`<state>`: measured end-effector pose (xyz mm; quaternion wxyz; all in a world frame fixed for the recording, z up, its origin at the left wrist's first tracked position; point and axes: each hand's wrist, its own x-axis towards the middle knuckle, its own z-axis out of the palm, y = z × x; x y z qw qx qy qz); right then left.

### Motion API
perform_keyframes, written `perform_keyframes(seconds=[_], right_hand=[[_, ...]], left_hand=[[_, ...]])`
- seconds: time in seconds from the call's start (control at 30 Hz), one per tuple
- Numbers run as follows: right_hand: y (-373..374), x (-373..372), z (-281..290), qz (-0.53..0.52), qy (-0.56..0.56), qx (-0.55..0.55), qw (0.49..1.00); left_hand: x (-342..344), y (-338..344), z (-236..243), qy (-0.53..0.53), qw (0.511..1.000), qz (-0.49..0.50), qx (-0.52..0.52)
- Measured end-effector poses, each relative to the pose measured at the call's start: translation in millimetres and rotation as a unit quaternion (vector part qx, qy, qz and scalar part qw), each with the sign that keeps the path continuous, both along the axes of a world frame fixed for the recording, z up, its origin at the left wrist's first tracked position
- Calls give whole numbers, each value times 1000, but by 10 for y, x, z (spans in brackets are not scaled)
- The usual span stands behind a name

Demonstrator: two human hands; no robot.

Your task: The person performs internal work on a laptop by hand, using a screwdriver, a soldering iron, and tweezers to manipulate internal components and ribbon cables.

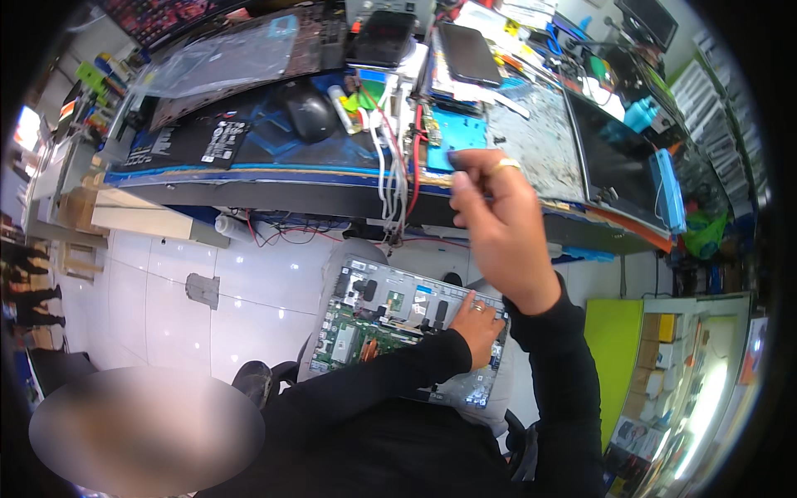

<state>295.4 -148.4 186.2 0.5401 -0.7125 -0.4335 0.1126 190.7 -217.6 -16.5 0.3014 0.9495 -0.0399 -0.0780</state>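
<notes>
The left hand (477,328) lay palm down on the opened laptop (411,303), close to its right edge and toward the far right corner; its fingers were slightly spread and closed on nothing. The right hand (501,224) was raised beyond the laptop, its fingertips at the front edge of the worktop (290,191), right of the middle. Its thumb and forefinger were bent close together; whether they gripped anything small I could not tell. The laptop, tilted in view, rested on a grey support (334,264) in front of the worktop. Its shallow case held a green board (344,340) along the left side, with coppery parts (370,350) near the forearm, and black pads on the silver area at the far edge. Just past the right fingertips, a blue pad (461,133) carried tiny dark bits. Cables (390,158) hung over the worktop's front edge to the left of that pad. Toward the worktop's left end lay a mouse (307,110), a black battery (222,143) and, behind them, a clear sleeve (220,66); its contents were unclear. Two phones lay near the back edge, and a dark screen (614,158) at the right end. Lower right, a lit cabinet (721,309) contained stacked boxes (660,357), yellow, white and brown.
</notes>
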Motion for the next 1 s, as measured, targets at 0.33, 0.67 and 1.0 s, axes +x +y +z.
perform_keyframes(seconds=[0.33,0.67,1.0], right_hand=[[1556,51,-272,-57,-333,-14,941],[1153,291,28,-61,-388,55,918],[352,3868,317,-321,9,37,946]], left_hand=[[48,-49,-43,42,999,-1,-13],[17,64,-125,-60,998,2,-7],[-5,93,20,-82,994,40,-53]])
